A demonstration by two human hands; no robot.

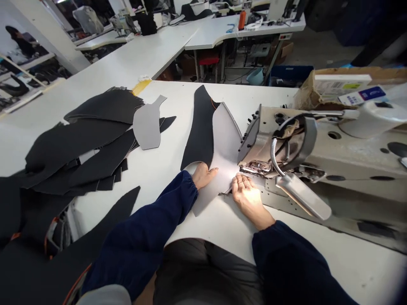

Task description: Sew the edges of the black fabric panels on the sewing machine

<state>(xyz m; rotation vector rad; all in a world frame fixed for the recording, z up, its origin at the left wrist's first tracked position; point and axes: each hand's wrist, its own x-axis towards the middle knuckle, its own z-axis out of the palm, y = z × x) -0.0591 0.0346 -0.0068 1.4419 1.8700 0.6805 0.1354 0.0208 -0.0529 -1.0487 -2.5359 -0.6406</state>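
Observation:
A fabric panel, black (199,127) on its left part and light grey (224,135) on its right, lies on the white table up against the sewing machine (286,140). My left hand (203,175) grips the panel near its lower middle, thumb over the grey side and the other fingers curled. Just in front of the machine's needle area, my right hand (247,197) lies flat, fingertips pressing on the grey panel's right edge. A small lamp (303,195) on a bendable neck lights that hand. The needle itself cannot be made out.
Stacks of black cut pieces (79,140) cover the table's left side, with a loose grey piece (148,125) beside them. A cardboard box (310,91) stands behind the machine. Farther back are more white tables (165,40), an orange thread cone (242,20) and a blue basin (255,76).

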